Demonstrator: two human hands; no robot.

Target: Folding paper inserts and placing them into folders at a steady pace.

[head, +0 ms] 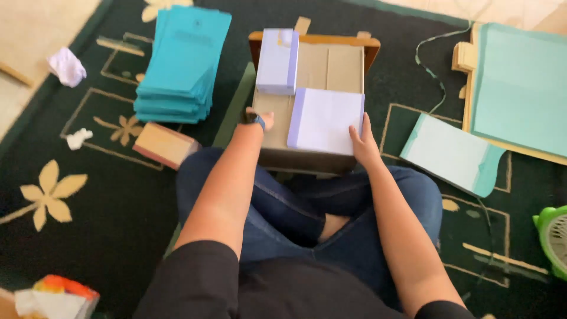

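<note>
A person sits cross-legged on a dark green carpet (106, 236), the right hand (363, 142) lying flat with fingers spread on the lower right corner of a pale lilac paper sheet (326, 121) atop a cardboard box (331, 68), while the left hand (260, 120), wristwatch showing, rests on the box's left edge, its grip hidden. Holding that corner pinned and the sheet's edges square looks the key to a clean fold. Beyond lie a lilac packet (277, 61) and a stack of teal envelopes (180, 65).
</note>
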